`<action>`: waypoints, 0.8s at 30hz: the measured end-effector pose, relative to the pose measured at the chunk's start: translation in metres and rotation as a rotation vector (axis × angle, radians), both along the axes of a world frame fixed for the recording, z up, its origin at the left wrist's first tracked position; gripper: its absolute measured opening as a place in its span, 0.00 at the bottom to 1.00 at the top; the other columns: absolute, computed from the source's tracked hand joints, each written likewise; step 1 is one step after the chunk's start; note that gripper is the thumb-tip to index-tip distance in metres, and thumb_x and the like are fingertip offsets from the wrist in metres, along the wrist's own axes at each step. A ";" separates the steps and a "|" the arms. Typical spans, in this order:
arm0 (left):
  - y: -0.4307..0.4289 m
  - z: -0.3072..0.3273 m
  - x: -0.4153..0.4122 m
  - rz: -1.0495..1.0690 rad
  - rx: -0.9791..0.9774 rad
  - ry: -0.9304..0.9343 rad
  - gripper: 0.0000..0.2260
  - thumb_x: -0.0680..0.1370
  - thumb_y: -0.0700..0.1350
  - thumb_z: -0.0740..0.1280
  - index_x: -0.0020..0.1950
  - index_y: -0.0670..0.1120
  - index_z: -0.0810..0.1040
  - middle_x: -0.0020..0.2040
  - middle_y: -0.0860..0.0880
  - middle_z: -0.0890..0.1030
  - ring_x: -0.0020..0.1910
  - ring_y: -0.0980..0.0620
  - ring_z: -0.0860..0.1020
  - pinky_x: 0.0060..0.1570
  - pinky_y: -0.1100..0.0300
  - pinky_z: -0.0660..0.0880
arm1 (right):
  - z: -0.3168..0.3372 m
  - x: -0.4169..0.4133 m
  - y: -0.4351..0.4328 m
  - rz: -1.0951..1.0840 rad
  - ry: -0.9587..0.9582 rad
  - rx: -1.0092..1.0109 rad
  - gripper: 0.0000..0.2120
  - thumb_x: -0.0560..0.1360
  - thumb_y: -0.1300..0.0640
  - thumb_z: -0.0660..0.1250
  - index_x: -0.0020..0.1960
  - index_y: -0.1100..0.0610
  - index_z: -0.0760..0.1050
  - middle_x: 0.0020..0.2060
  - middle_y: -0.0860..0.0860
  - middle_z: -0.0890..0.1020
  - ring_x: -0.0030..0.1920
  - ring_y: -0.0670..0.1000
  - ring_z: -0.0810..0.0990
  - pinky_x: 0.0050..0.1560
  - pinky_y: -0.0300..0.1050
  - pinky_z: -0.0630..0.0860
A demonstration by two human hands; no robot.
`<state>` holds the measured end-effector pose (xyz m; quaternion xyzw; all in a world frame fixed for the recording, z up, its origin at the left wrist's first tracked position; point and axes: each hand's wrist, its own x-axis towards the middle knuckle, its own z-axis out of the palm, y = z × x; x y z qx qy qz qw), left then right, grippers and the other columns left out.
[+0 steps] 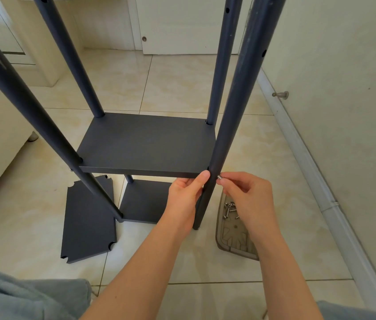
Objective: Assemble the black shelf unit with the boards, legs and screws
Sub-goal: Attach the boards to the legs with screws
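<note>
The black shelf unit (pixel 214 93) stands on the tiled floor (pixel 182 88). It has four long round legs with little holes in them. An upper board (pixel 145 144) sits flat between the legs, and a lower board (pixel 143 202) sits under it. The left hand (pixel 186 195) holds the front corner of the upper board, right by the front right leg (pixel 235 112). The right hand (pixel 247 195) pinches a small shiny screw (pixel 219 178) against that leg. A loose board (pixel 88 218) lies on the floor. More screws (pixel 229 209) lie in a grey tray (pixel 231 236) nearby.
</note>
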<state>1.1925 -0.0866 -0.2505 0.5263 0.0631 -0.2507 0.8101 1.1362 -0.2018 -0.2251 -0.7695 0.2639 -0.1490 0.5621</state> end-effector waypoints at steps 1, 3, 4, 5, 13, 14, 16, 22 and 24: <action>0.000 -0.001 0.000 -0.008 -0.007 -0.004 0.13 0.81 0.44 0.67 0.62 0.39 0.79 0.53 0.44 0.86 0.52 0.52 0.85 0.43 0.69 0.78 | 0.000 0.001 -0.001 0.004 -0.002 0.048 0.06 0.75 0.58 0.72 0.51 0.53 0.84 0.44 0.46 0.86 0.46 0.44 0.84 0.53 0.43 0.81; 0.001 -0.001 0.000 -0.023 -0.011 -0.014 0.14 0.81 0.45 0.66 0.63 0.39 0.79 0.54 0.44 0.86 0.54 0.52 0.84 0.44 0.69 0.78 | 0.001 0.001 -0.003 0.012 0.005 0.209 0.05 0.75 0.59 0.72 0.50 0.52 0.84 0.43 0.48 0.87 0.44 0.45 0.84 0.53 0.44 0.82; 0.001 -0.001 0.000 -0.027 -0.006 -0.017 0.14 0.81 0.45 0.66 0.64 0.39 0.79 0.55 0.44 0.85 0.54 0.52 0.84 0.44 0.70 0.77 | 0.002 0.002 -0.003 0.016 0.015 0.276 0.05 0.75 0.58 0.71 0.50 0.53 0.84 0.43 0.49 0.87 0.43 0.46 0.83 0.53 0.45 0.82; 0.001 -0.001 0.000 -0.027 -0.002 -0.015 0.14 0.81 0.45 0.66 0.63 0.39 0.79 0.54 0.44 0.86 0.53 0.53 0.84 0.44 0.70 0.77 | 0.001 0.002 -0.005 0.015 0.025 0.302 0.05 0.75 0.58 0.71 0.50 0.53 0.84 0.42 0.49 0.87 0.43 0.46 0.82 0.53 0.46 0.81; -0.001 -0.002 0.000 -0.018 -0.015 -0.001 0.14 0.82 0.45 0.66 0.64 0.39 0.78 0.56 0.43 0.85 0.54 0.52 0.84 0.44 0.69 0.78 | 0.001 0.004 -0.004 -0.010 0.005 -0.030 0.03 0.72 0.57 0.75 0.45 0.53 0.84 0.40 0.46 0.86 0.45 0.47 0.84 0.52 0.48 0.81; -0.001 -0.002 -0.001 -0.017 -0.014 -0.004 0.14 0.82 0.45 0.66 0.64 0.39 0.78 0.56 0.43 0.85 0.54 0.52 0.84 0.44 0.69 0.78 | 0.001 0.003 -0.004 -0.007 0.005 -0.025 0.03 0.72 0.58 0.76 0.45 0.53 0.84 0.40 0.46 0.86 0.44 0.47 0.84 0.52 0.49 0.81; -0.001 -0.003 -0.001 -0.021 -0.011 -0.011 0.14 0.82 0.45 0.65 0.64 0.40 0.78 0.56 0.43 0.85 0.54 0.52 0.84 0.44 0.69 0.77 | 0.001 0.004 -0.006 0.003 0.008 0.012 0.03 0.72 0.58 0.76 0.45 0.52 0.85 0.39 0.46 0.86 0.44 0.47 0.84 0.53 0.50 0.81; 0.000 -0.003 0.000 -0.036 0.022 -0.012 0.14 0.82 0.46 0.66 0.64 0.40 0.79 0.55 0.44 0.85 0.54 0.52 0.84 0.43 0.69 0.77 | -0.007 0.004 -0.009 0.020 0.016 0.209 0.03 0.73 0.58 0.74 0.46 0.52 0.84 0.41 0.47 0.86 0.47 0.47 0.85 0.55 0.49 0.81; -0.001 -0.002 0.000 -0.030 0.025 -0.008 0.13 0.82 0.46 0.66 0.63 0.41 0.79 0.53 0.46 0.86 0.52 0.54 0.84 0.41 0.70 0.77 | -0.008 0.003 -0.009 0.021 0.009 0.230 0.05 0.74 0.57 0.73 0.49 0.51 0.83 0.43 0.48 0.86 0.48 0.47 0.84 0.53 0.47 0.82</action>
